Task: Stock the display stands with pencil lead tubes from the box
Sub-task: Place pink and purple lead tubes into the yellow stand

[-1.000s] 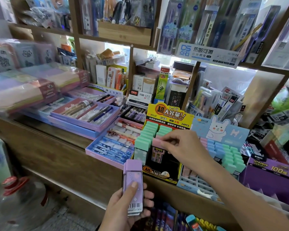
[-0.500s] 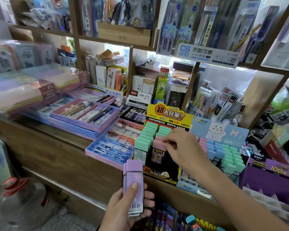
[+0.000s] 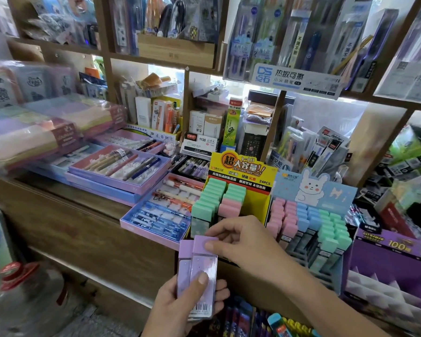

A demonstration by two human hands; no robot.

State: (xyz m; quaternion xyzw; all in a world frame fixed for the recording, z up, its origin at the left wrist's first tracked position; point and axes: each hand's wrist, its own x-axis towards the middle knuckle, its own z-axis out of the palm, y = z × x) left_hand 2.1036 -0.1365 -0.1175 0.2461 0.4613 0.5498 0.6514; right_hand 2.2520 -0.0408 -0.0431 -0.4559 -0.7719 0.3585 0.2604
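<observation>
With the left hand (image 3: pixel 180 306) gripping the purple lead tubes (image 3: pixel 185 261) just below the yellow display stand (image 3: pixel 265 206), the right hand (image 3: pixel 244 242), pinching the front tube (image 3: pixel 204 266) at its cap, should draw it straight upward without dislodging its neighbour.

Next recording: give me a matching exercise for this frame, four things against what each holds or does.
Things:
1. left hand
2. right hand
3. yellow cardboard display stand
4. pale blue rabbit-printed display stand

States:
A. pinches the purple cap of the top tube
B. grips the stack of purple-capped clear lead tubes from below
C. shows caps in three colours: pink, blue, green
D. shows caps in two colours: green, pink

Pairs: 1-B, 2-A, 3-D, 4-C
</observation>
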